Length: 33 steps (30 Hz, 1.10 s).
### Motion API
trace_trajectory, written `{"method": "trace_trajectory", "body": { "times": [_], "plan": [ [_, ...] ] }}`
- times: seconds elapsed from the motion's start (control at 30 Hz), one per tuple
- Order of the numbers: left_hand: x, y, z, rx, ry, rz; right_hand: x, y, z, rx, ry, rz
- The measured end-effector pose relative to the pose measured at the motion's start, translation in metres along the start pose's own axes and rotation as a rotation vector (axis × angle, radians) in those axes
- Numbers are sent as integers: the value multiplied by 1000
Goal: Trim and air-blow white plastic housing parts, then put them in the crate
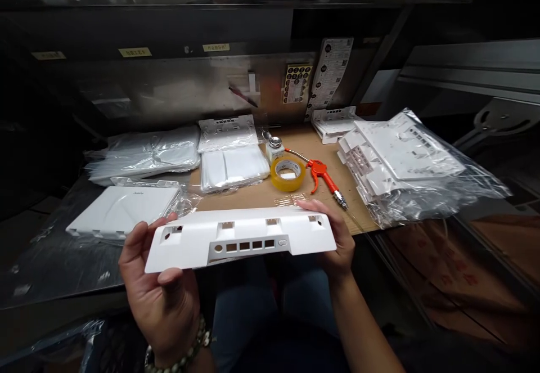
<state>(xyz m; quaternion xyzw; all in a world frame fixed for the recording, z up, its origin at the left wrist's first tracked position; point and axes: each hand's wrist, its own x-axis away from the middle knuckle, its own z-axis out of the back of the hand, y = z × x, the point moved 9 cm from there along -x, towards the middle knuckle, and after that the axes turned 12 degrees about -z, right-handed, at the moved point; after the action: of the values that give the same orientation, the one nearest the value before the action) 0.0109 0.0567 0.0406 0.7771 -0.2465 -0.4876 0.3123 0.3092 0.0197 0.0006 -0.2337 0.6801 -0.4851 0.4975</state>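
Your two hands hold a long white plastic panel (239, 238) level, near you, above your lap.

Your left hand (158, 288) clamps its left end, thumb on top; your right hand (337, 238) grips the right end. Farther off on the cardboard lie a yellow tape roll (287, 174), a red air gun (324, 177) and bagged white parts (415, 165) at right.

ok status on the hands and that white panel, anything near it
Left hand and right hand grip the white panel by its ends, held level above the lap. Tape roll and air gun beyond on the bench, apart.
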Motion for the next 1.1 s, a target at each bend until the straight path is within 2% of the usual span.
{"method": "trace_trajectory", "body": {
  "times": [0.2,0.63,0.87,1.1],
  "plan": [
    [4,2,-7,-13,-36,9,-2,3,9,80,22,-11],
    [7,1,-3,-68,-86,-54,0,16,11,32,19,11],
    [10,1,-4,-62,-56,33,1,18,12,-1,8,40],
    [12,-17,0,167,114,242,4,24,18,-34,14,69]
  ]
}}
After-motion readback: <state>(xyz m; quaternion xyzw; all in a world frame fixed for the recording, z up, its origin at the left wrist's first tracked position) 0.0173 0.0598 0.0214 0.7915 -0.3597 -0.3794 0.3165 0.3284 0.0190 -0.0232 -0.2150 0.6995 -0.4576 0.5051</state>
